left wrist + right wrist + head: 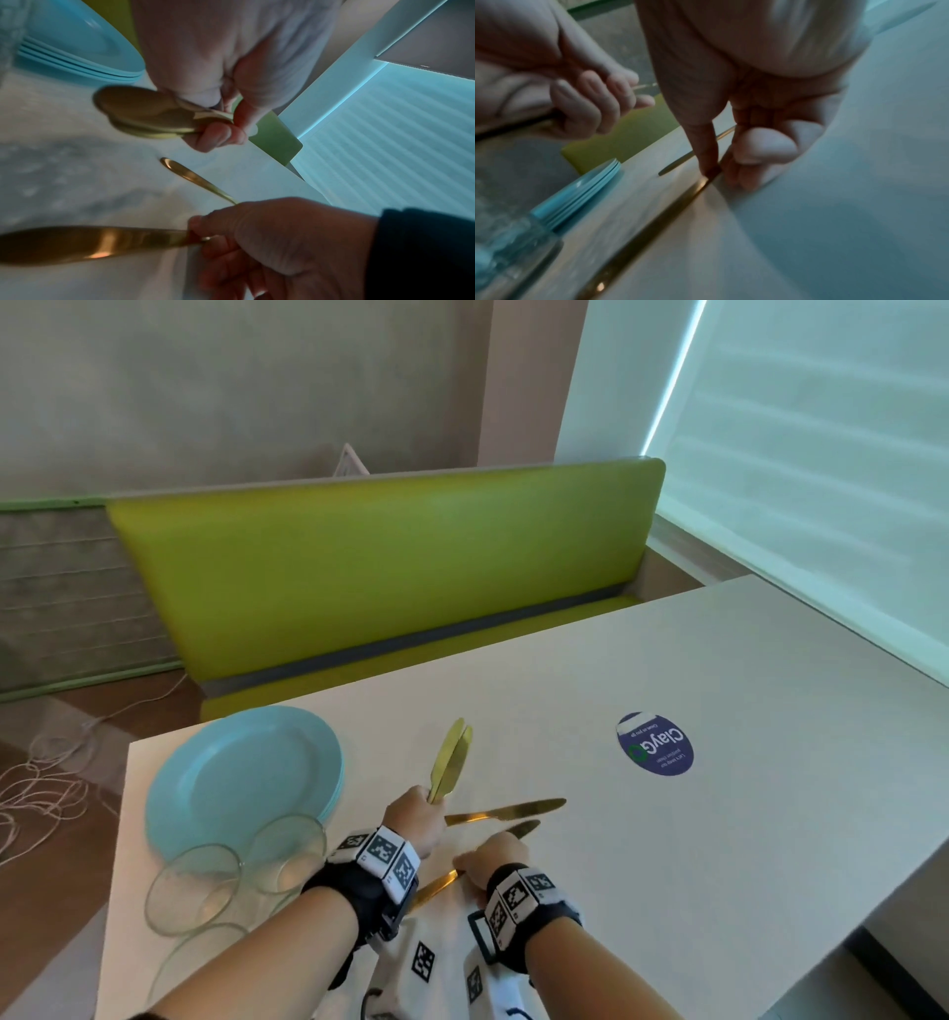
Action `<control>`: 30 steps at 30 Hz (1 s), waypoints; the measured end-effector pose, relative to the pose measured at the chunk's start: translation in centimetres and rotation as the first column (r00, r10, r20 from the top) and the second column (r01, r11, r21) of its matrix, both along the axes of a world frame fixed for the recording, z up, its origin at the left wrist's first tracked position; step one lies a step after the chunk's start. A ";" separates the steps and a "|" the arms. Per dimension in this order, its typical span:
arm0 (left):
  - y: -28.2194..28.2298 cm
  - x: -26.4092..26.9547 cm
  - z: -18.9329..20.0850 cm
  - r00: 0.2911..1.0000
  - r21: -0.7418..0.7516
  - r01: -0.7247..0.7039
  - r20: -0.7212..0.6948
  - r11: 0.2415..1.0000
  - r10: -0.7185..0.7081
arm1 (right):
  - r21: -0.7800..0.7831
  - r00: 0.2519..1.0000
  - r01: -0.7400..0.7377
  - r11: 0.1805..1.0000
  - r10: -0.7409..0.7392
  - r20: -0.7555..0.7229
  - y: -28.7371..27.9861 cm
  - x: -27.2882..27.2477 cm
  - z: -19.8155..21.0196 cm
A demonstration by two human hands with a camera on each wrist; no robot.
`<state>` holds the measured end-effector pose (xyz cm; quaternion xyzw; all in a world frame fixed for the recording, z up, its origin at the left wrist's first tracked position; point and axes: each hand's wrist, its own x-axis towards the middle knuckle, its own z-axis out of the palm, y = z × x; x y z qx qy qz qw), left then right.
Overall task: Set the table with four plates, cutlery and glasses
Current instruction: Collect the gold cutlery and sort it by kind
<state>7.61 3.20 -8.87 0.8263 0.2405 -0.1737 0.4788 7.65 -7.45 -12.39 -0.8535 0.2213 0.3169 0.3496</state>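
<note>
The left hand (415, 825) grips the handles of two gold knives (451, 759), fingers curled tightly round them; the blades overlap and point up and away from the person, toward the green bench (380, 567), clear of the table surface. The right hand (490, 861) presses down on a third gold knife (436, 886) lying flat on the white table (719, 814); in the right wrist view the index finger (707, 150) and thumb (765, 148) pinch its shaft, though blur leaves the exact contact uncertain. Its long axis runs diagonally, one end toward the person's left, the other emerging beyond the hand to the right. A fourth gold knife (506, 811) lies free on the table just beyond both hands, long axis roughly left to right, blade tip pointing right. Knives counted: four. A stack of light blue plates (241, 778) sits at the table's left corner; the left wrist view shows about four rims. Three clear glasses (192, 888) stand just in front of the stack. A round blue sticker (655, 744) is fixed to the table, well to the right.
</note>
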 end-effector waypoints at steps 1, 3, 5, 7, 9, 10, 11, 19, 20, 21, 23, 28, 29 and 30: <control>-0.1 -0.1 0.0 1.000 -0.019 -0.006 0.001 1.000 0.006 | -0.017 1.000 0.002 1.000 -0.002 -0.005 -0.2 0.0 0.0; -0.2 -0.2 0.0 1.000 -0.048 -0.011 0.002 0.999 0.011 | -0.031 0.999 0.021 0.999 -0.022 -0.031 -0.5 -0.2 0.1; -0.4 -0.4 0.0 1.000 -0.065 -0.007 0.008 0.998 0.007 | -0.028 0.998 0.052 0.998 -0.053 -0.020 -0.9 -0.6 0.1; -0.7 -0.7 0.0 1.000 -0.090 -0.011 0.012 0.996 0.012 | -0.027 0.996 0.093 0.995 -0.093 0.002 -1.4 -1.1 0.3; -1.0 -1.0 0.2 1.000 -0.118 -0.016 0.014 0.993 0.017 | -0.016 0.990 0.139 0.990 -0.139 0.027 -1.8 -1.7 0.3; -1.2 -1.2 0.2 1.000 -0.128 -0.019 0.018 0.992 0.021 | -0.010 0.988 0.155 0.988 -0.154 0.031 -2.0 -2.1 0.3; -1.3 -1.4 0.2 0.999 -0.137 -0.024 0.019 0.990 0.026 | -0.006 0.985 0.167 0.986 -0.166 0.033 -2.2 -2.5 0.3; -2.4 -2.9 0.5 0.999 -0.157 -0.002 0.034 0.988 0.007 | 0.037 0.971 0.230 0.973 -0.232 0.061 -4.0 -4.4 1.1; -2.5 -2.9 0.7 0.999 -0.150 0.015 0.044 0.989 -0.008 | 0.059 0.970 0.229 0.972 -0.233 0.063 -4.1 -4.5 1.8; -2.6 -3.0 0.8 0.998 -0.144 0.032 0.051 0.989 -0.025 | 0.085 0.970 0.227 0.970 -0.233 0.065 -4.3 -4.4 2.4; -2.9 -2.9 0.9 0.997 -0.120 0.060 0.055 0.991 -0.053 | 0.133 0.971 0.215 0.967 -0.227 0.076 -4.6 -3.8 3.6; -3.4 -2.8 1.4 0.997 -0.095 0.073 0.036 0.993 -0.070 | 0.263 0.970 0.181 0.948 -0.216 0.113 -4.6 -2.1 6.3; -3.5 -2.8 1.4 0.996 -0.099 0.086 0.028 0.991 -0.084 | 0.283 0.971 0.176 0.943 -0.214 0.109 -4.5 -1.8 6.6; -3.6 -2.9 1.7 0.995 -0.105 0.102 0.019 0.989 -0.101 | 0.303 0.971 0.174 0.937 -0.214 0.104 -4.3 -1.6 6.8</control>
